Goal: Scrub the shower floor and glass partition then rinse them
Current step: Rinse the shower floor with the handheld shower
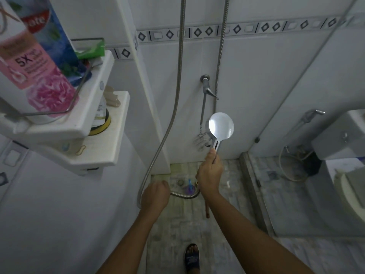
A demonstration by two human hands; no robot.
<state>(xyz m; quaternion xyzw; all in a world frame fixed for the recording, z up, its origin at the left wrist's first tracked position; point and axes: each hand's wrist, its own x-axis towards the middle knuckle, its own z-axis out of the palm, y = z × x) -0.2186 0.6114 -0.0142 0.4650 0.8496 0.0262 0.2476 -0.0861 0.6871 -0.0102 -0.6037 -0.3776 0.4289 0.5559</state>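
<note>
Nearest thing is a foot in a dark sandal on the wet shower floor, so footing looks slippery to me. Next up, the left hand is curled shut around the metal hose right at the low point of its loop, fingers wrapped together on it; the hose should be bendy but springy, so holding the slack like that keeps it from kinking or yanking. The right hand is clamped on the handle of the shower head, thumb up along the stem, head tilted up with its round face toward the camera. I'd guess the head is light plastic, rigid and slick when wet, so the narrow handle is the spot to grip, not the disc. There also seems to be a brown stick under that right wrist, can't tell what it is or whether the hand holds it. On the floor just past the hands sit the drain and a small blue-purple thing beside it. Far wall has the tap, and the glass partition runs along the right, toilet behind it. No spray visible.
</note>
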